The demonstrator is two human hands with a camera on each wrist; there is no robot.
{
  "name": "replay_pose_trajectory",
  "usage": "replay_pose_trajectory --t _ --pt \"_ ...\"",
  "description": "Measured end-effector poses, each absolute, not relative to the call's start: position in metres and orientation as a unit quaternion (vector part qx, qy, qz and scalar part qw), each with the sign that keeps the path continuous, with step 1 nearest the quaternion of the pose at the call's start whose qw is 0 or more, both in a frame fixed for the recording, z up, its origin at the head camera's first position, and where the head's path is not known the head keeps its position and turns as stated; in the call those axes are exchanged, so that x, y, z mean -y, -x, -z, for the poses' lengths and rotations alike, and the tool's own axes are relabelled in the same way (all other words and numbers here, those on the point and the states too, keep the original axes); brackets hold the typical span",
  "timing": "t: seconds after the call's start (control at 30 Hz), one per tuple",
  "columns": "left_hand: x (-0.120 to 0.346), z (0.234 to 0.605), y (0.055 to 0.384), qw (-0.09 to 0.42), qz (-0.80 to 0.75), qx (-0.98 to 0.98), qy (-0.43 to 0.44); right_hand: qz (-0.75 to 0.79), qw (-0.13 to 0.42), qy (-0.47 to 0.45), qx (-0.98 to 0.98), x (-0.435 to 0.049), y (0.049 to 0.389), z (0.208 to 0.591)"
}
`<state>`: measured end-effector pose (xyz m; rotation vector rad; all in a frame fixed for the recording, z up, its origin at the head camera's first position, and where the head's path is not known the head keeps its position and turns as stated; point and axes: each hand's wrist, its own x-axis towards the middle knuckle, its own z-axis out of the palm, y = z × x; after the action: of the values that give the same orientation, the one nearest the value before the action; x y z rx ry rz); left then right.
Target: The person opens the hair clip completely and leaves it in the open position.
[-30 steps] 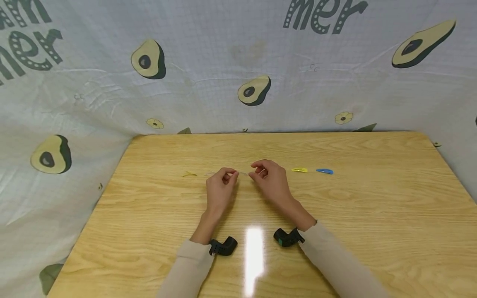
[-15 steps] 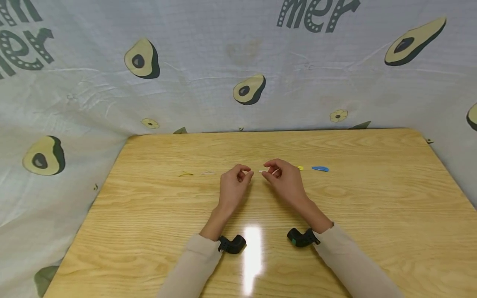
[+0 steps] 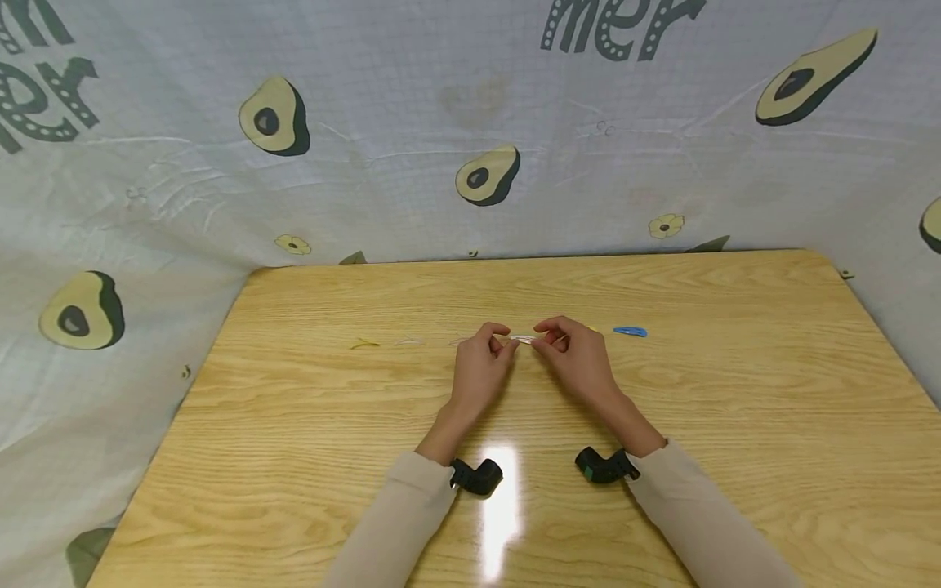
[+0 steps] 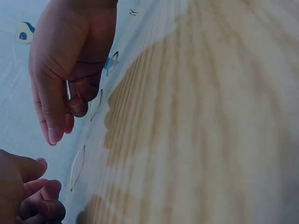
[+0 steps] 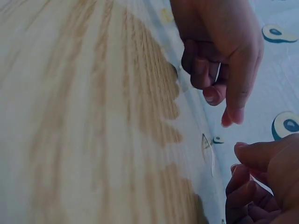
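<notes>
A white snap hair clip (image 3: 524, 338) lies on the wooden table (image 3: 294, 457) between my two hands. My left hand (image 3: 478, 371) is at its left end, thumb and fingers loosely curled. At the right end is my right hand (image 3: 581, 367), bent the same way. In the left wrist view the clip (image 4: 78, 168) shows apart from both hands, and nothing shows between their fingers. Just beyond the right hand, a yellow hair clip (image 3: 592, 329) is mostly hidden. Left of the left hand, a thin pinkish piece (image 3: 456, 341) is partly covered.
Farther right in the same row lies a blue hair clip (image 3: 630, 331). To the left are a thin whitish piece (image 3: 409, 340) and a thin yellow piece (image 3: 364, 343). An avocado-printed cloth (image 3: 382, 204) hangs behind the table's back edge.
Both hands have moved right, from around the pinkish piece to the white clip, and stand a little closer together. The pinkish piece is now left of the left hand.
</notes>
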<state>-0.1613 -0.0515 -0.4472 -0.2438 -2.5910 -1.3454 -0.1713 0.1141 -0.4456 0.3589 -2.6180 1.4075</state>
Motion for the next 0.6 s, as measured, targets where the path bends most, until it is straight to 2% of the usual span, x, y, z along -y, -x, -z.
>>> replay_pose_trajectory --t 0.3,0.6 --pt "0.05 0.455 0.167 0.098 0.421 0.899 0.068 -0.463 0.051 -0.116 0.877 -0.118 0.175 0.453" --pt "0.048 0.462 0.17 0.106 0.413 0.903 0.048 -0.427 0.069 -0.097 0.896 -0.112 0.181 0.459"
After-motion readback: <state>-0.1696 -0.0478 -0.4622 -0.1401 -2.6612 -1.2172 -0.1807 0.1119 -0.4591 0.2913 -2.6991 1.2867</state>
